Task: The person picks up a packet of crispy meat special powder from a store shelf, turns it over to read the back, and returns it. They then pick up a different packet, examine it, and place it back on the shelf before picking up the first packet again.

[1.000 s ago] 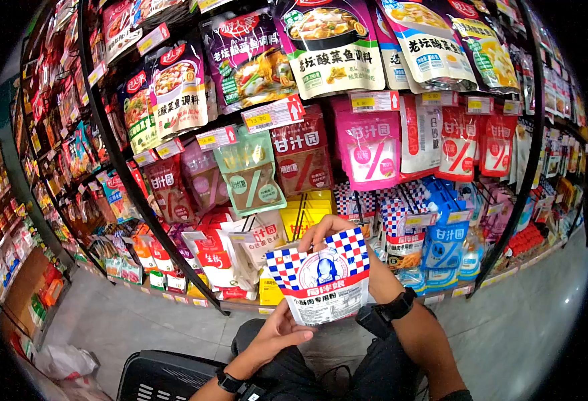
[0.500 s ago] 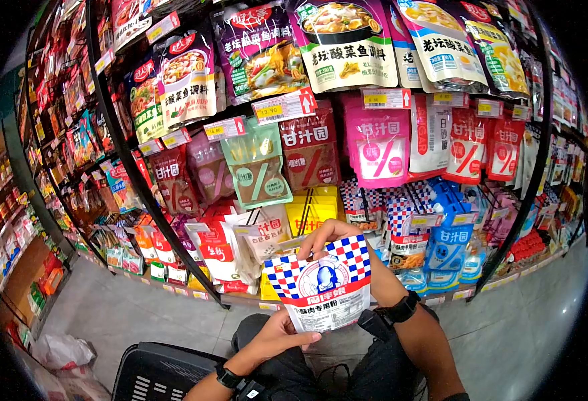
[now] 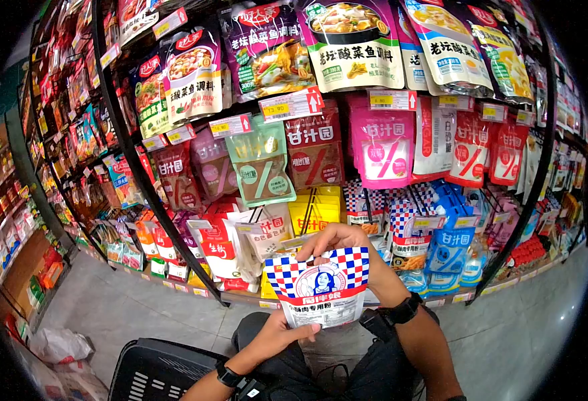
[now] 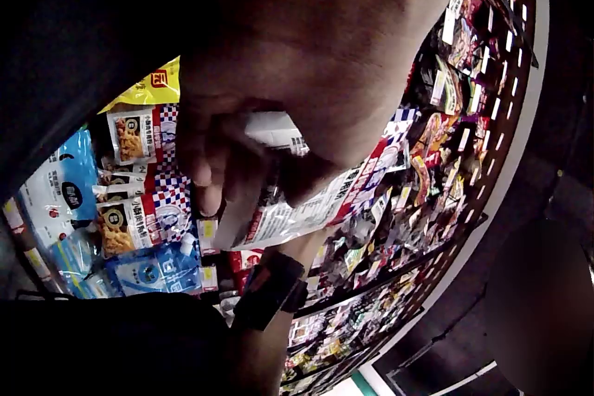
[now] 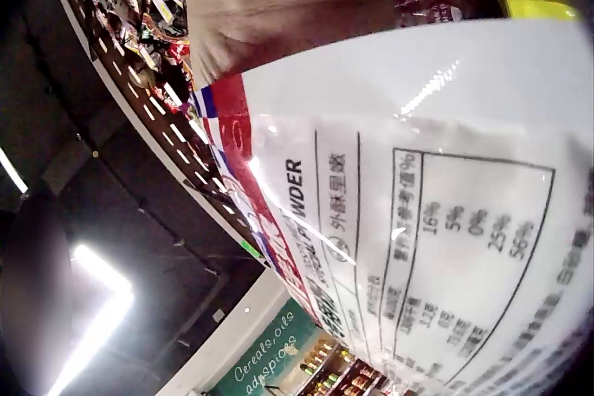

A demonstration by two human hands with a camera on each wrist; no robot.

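In the head view both hands hold a bag of crispy-pork powder (image 3: 320,286) in front of the shelf, above the person's lap. Its back has blue, red and white checks on top and a white printed panel below. My left hand (image 3: 277,339) pinches the lower left corner, thumb across the front. The fingers of my right hand (image 3: 342,242) curl over the top edge from behind. Seen from the left wrist, the left hand (image 4: 297,52) grips the bag's white bottom (image 4: 283,221). The right wrist view is mostly filled by the bag's nutrition table (image 5: 464,238).
Matching checkered bags (image 3: 411,230) hang on the lower rack beside blue bags (image 3: 449,247) and yellow bags (image 3: 314,208). Larger seasoning pouches (image 3: 354,50) hang above. A black basket (image 3: 163,367) stands on the floor at left, with a white plastic bag (image 3: 63,346) beyond it.
The bag's top edge has lowered a little and its printed side leans differently toward the camera. Both hands keep their holds. The shelf has shifted slightly rightward in the head view.
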